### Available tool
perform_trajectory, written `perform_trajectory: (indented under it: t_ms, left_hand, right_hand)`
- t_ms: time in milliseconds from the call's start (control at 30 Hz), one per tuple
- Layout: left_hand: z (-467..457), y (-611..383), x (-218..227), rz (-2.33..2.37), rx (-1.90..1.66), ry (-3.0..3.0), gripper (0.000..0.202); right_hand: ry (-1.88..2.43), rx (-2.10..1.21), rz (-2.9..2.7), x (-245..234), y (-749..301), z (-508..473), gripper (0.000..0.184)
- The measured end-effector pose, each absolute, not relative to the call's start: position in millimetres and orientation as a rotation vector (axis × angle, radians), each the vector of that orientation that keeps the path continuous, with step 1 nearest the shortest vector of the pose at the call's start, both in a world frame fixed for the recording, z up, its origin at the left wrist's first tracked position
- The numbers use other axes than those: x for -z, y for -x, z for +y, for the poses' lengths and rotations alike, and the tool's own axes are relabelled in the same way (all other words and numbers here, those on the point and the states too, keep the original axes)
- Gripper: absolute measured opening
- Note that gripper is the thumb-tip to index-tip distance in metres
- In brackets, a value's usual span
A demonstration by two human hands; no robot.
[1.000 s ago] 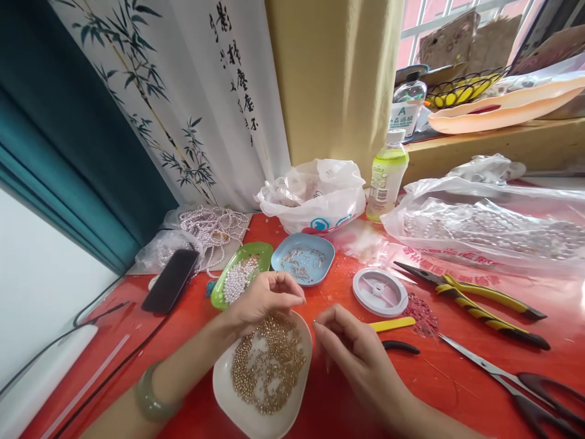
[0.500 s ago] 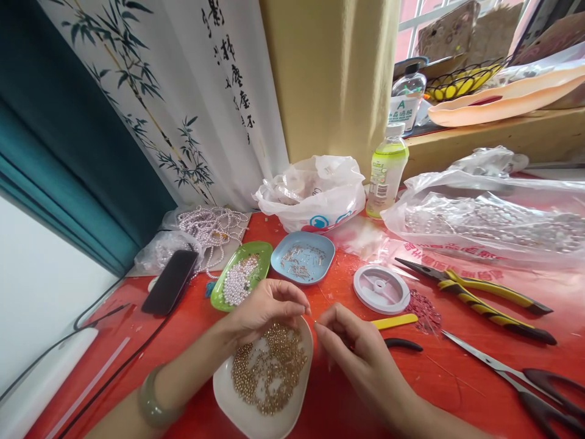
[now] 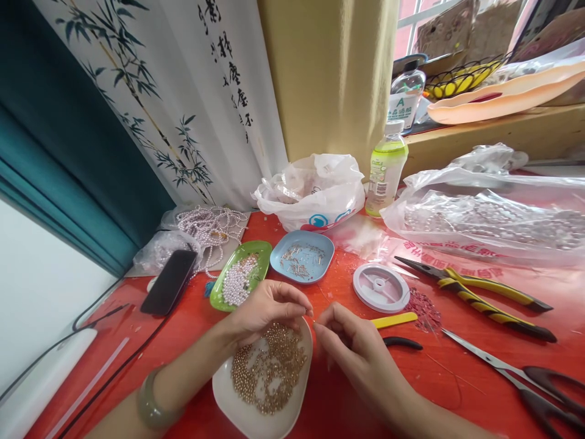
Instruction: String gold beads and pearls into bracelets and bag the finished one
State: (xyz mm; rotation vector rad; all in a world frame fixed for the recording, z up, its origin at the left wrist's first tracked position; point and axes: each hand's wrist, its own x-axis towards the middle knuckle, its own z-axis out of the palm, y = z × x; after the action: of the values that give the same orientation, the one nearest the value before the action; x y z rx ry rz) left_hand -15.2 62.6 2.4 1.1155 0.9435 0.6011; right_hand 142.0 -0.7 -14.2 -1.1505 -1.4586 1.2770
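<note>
My left hand [image 3: 274,308] is closed in a pinch above the far edge of a white dish [image 3: 223,390] of gold beads [image 3: 269,372]. What lies between its fingertips is too small to name. Just to the right, my right hand [image 3: 350,341] is also pinched, its fingertips close to the left ones with a tiny speck at them. A yellow handle [image 3: 395,320] and a black handle [image 3: 403,343] stick out from behind the right hand; whether they touch it I cannot tell.
Beyond my hands are a green dish [image 3: 260,250] of pearly beads and a blue dish [image 3: 326,259] of small metal pins. A white spool [image 3: 381,286], long-nose pliers [image 3: 475,296] and scissors [image 3: 516,375] lie right. A phone [image 3: 169,283] lies left; a bottle [image 3: 386,171] stands behind.
Both hands keep nearly the same pinched pose, with fingertips a touch closer together. The view has shifted very slightly.
</note>
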Motion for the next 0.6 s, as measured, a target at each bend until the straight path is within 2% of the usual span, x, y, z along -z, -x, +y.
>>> perform_trajectory:
  t_ms: [600]
  left_hand:
    - [60.9, 15.4, -3.5, 0.949, -0.599, -1.155, 0.015]
  right_hand:
    - [1.133, -1.257, -1.482, 14.4, -142.7, 0.2, 0.019]
